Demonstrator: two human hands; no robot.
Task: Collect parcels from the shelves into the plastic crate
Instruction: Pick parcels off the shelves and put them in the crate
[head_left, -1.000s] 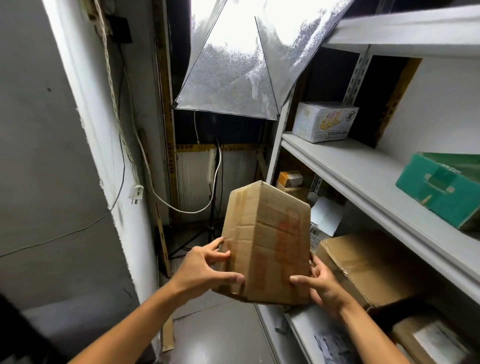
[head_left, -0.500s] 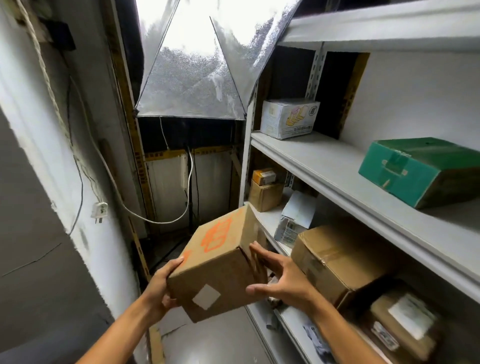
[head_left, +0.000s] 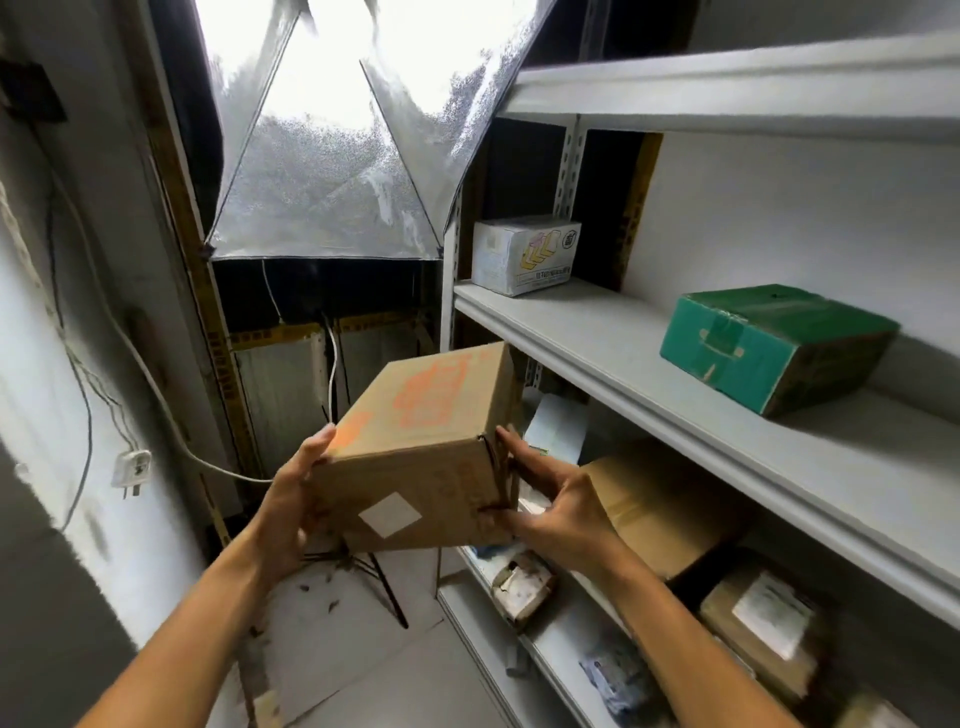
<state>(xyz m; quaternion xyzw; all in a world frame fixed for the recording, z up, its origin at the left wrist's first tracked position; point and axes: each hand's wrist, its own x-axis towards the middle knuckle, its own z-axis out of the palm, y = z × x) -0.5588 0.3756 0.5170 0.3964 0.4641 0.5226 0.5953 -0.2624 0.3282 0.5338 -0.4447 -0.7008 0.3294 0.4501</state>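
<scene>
Grey metal shelves (head_left: 675, 364) are seen at right. A cardboard box (head_left: 415, 447) with orange print is held in the air off the shelf's front edge, left hand (head_left: 291, 499) gripping its left side, right hand (head_left: 550, 499) its right. A green box (head_left: 769, 343) lies on the middle shelf; a white box (head_left: 524, 254) sits at its far end.

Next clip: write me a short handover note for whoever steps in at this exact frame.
Hands: left hand and right hand together hold the brown parcel with orange print in the air, beside the shelves; the grip is on its two sides.
On the shelves: white box and green box on the middle shelf; more brown parcels below.
Done: one parcel is off the shelf.
Left: put it in the crate, which is out of view, then collect the rest.
</scene>
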